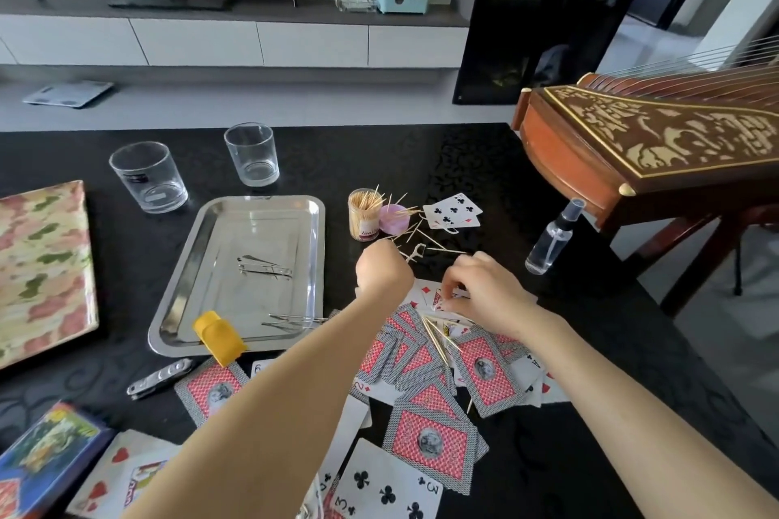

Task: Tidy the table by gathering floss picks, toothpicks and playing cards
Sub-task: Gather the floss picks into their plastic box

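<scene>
Left hand [383, 268] clenched, back toward the camera; could not tell whether it gripped anything. Floss pick [415, 252] lay aslant on the worktop [484, 164], just beyond that hand's knuckles; left hand the nearer. Right hand [484, 287] had its fingertips bent down onto the spread of playing cards [430, 447]; what it pinched, if anything, was not resolved. Loose toothpicks [434, 238] lay scattered beyond both hands, a few more across the cards by the right wrist. Jar [362, 219] beyond the left hand held toothpicks upright. Tray [269, 232] left of it held a few slender pieces.
</scene>
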A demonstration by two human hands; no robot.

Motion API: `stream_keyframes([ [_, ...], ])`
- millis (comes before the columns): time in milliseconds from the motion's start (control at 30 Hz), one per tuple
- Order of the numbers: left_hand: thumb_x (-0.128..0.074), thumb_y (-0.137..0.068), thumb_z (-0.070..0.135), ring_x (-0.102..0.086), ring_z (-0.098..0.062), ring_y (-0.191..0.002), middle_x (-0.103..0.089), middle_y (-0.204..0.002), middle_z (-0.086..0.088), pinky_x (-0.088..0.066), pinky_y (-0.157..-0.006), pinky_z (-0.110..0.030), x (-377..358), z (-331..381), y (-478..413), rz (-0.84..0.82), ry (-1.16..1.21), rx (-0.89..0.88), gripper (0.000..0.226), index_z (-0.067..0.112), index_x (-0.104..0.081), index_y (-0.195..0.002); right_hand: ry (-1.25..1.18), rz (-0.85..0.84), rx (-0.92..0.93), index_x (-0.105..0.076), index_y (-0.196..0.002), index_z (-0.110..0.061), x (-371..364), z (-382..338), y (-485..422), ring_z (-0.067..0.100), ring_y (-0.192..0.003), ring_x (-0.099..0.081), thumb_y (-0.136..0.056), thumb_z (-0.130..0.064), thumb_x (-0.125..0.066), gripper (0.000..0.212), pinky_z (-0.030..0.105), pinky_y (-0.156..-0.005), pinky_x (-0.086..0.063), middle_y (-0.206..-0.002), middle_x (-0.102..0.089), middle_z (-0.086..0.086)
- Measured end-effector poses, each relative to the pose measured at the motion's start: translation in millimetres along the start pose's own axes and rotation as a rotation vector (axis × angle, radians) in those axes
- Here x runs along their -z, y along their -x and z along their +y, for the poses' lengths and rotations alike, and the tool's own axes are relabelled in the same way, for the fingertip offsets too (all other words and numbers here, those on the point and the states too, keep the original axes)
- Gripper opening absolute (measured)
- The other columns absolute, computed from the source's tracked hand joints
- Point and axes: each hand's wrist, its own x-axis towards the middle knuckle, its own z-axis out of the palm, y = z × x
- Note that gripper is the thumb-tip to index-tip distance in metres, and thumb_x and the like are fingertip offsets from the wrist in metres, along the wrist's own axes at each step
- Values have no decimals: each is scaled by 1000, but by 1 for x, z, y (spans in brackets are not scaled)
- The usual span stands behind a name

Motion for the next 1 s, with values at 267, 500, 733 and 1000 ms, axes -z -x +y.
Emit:
stream_keyframes([
  [267,-54,-88,4,-54,-16,-72,-50,-71,-2,-45,-58,-25,20,-9,13,46,-6,-50,7,4,-59,-93,-217,86,-139,-60,-119,-25,4,-13,20,7,-83,-58,-90,-24,-61,29,8,-60,-34,-95,-58,-6],
  [500,-62,-87,10,-60,-13,-71,-66,-88,-3,-54,-63,-21,74,-54,66,-90,219,-166,15,8,-70,-99,-647,195,-369,-72,-97,-9,11,-29,41,9,-73,-65,-84,-18,-68,15,26,-71,-53,-86,-73,1],
  [733,-67,-82,6,-57,-8,-59,-67,-71,2,-46,-54,-14,123,-123,128,-182,264,-142,13,10,-72,-94,-1114,102,-534,-70,-84,-9,21,-56,75,13,-64,-61,-86,-13,-66,6,24,-53,-44,-79,-73,8],
  [1000,-68,-83,16,-54,6,-56,-64,-70,14,-39,-53,-5,126,-168,173,-262,84,-183,7,22,-72,-82,-1055,-38,-388,-72,-82,-21,15,-124,107,-1,-85,-55,-78,-23,-74,4,25,-85,-36,-87,-68,-11],
])
